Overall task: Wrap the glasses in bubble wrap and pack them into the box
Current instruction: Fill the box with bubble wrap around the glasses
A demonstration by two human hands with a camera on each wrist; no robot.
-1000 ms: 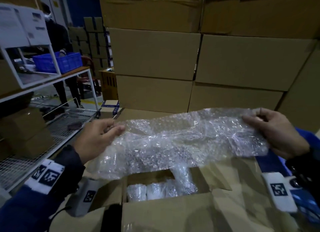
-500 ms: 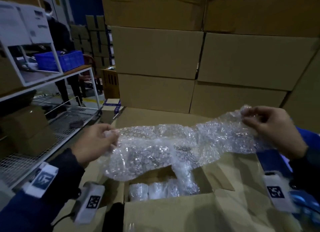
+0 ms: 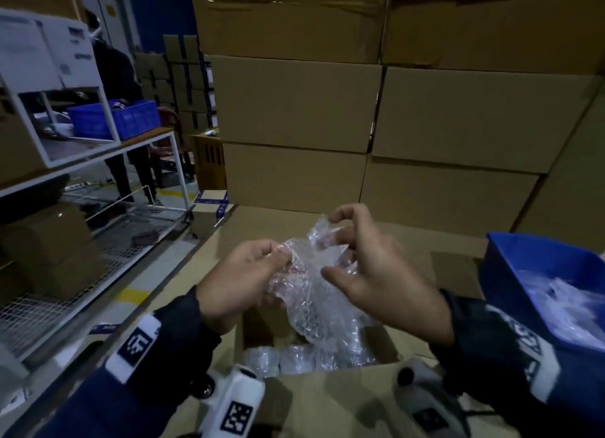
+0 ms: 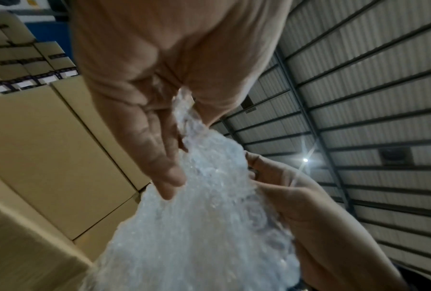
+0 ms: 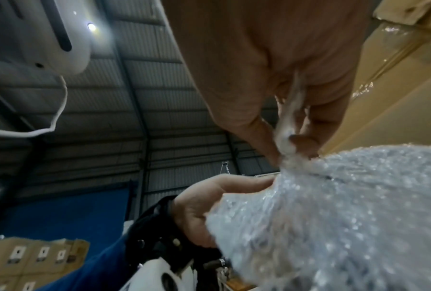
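A clear sheet of bubble wrap (image 3: 314, 293) hangs bunched between my two hands above the open cardboard box (image 3: 327, 401). My left hand (image 3: 242, 280) pinches its left top edge between thumb and fingers. My right hand (image 3: 363, 264) pinches the right top edge close by, its thumb below. In the left wrist view the bubble wrap (image 4: 199, 226) runs down from my left hand (image 4: 169, 141). In the right wrist view my right hand (image 5: 289, 126) nips a corner of the bubble wrap (image 5: 346, 216). Several wrapped glasses (image 3: 294, 359) lie in a row inside the box. No bare glass shows.
A blue bin (image 3: 523, 273) with clear plastic in it stands at the right. Stacked cardboard cartons (image 3: 327, 110) form a wall behind the box. A white wire rack (image 3: 82, 241) with small boxes and a blue crate (image 3: 114, 118) stands at the left; a person stands behind it.
My hands have come together, folding the spread-out bubble wrap sheet into a bunched, hanging piece. The view has tilted down a little, and the blue bin has come into sight.
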